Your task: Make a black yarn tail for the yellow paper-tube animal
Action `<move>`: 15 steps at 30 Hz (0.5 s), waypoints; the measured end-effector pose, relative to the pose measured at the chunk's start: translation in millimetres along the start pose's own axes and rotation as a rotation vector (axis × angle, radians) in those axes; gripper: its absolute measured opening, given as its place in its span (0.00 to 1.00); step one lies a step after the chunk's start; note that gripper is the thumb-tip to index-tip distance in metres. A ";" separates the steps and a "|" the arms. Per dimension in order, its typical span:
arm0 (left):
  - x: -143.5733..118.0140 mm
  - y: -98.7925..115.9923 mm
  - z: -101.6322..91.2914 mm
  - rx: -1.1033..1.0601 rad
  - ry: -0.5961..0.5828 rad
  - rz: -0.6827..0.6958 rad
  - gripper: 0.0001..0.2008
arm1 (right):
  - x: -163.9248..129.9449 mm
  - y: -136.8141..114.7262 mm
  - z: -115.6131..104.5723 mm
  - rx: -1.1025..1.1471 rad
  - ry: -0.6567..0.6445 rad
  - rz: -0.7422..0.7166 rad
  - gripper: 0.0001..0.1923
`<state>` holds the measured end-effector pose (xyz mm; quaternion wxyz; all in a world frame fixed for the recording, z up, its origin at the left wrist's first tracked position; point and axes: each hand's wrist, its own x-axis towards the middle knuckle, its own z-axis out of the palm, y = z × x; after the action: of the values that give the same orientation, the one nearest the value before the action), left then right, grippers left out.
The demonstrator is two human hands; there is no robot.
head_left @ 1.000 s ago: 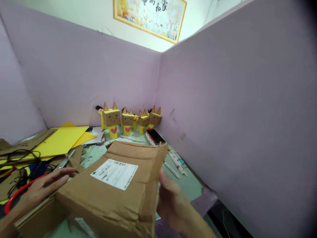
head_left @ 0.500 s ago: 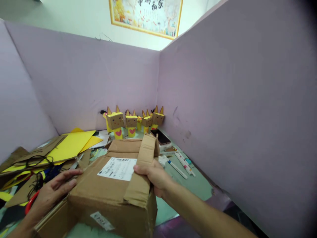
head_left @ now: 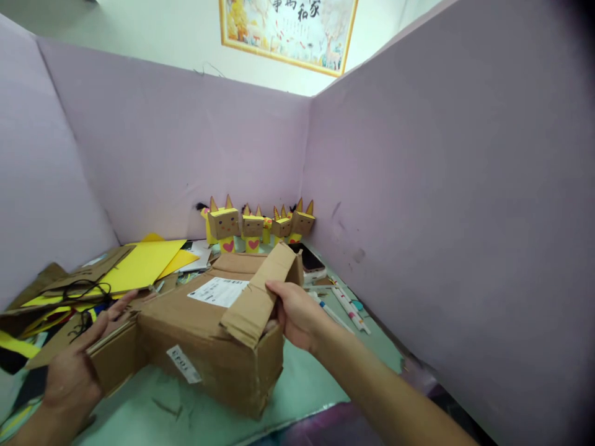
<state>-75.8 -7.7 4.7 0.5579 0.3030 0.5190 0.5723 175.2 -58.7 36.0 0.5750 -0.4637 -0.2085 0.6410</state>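
Observation:
A brown cardboard box [head_left: 195,328] with a white shipping label [head_left: 217,291] sits tilted in front of me, its near right corner towards me. My right hand [head_left: 297,313] pinches the narrow flap [head_left: 260,297] on the box's right side, thumb on top and fingers tucked beneath. My left hand [head_left: 81,365] is at the box's left, fingers stretched out along the outside of a flap [head_left: 116,359] that sticks out there. The box's inside is mostly hidden.
Several cardboard animal figures [head_left: 223,223] with horns stand at the back. Yellow sheets [head_left: 144,263], cardboard scraps and black cord [head_left: 86,288] lie left. A phone [head_left: 310,259] and pens [head_left: 351,306] lie right. Lilac partition walls [head_left: 418,186] enclose the green table [head_left: 316,378].
The box has turned and tipped, and its near bottom edge has moved away from me. My left hand has shifted down and left along the side flap. The right-side flap is lifted more.

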 end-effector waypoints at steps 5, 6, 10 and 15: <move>13.2 -1.9 -10.1 -0.207 -0.047 -0.173 0.14 | 6.5 -11.8 15.5 0.063 -0.069 0.028 0.11; 15.9 -2.4 -11.6 -0.211 -0.043 -0.179 0.14 | 5.7 -12.3 16.1 0.078 -0.096 0.039 0.12; 18.6 -3.1 -11.6 -0.178 -0.033 -0.220 0.18 | 1.8 -11.0 9.3 0.153 -0.241 0.105 0.16; 11.8 -2.9 -8.8 0.048 -0.111 -0.016 0.31 | -3.6 -2.8 2.2 0.203 -0.314 0.175 0.17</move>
<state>-85.3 0.9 -3.3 0.5829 0.3434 0.5033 0.5375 174.5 -60.8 40.6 0.5214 -0.3141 -0.1885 0.7707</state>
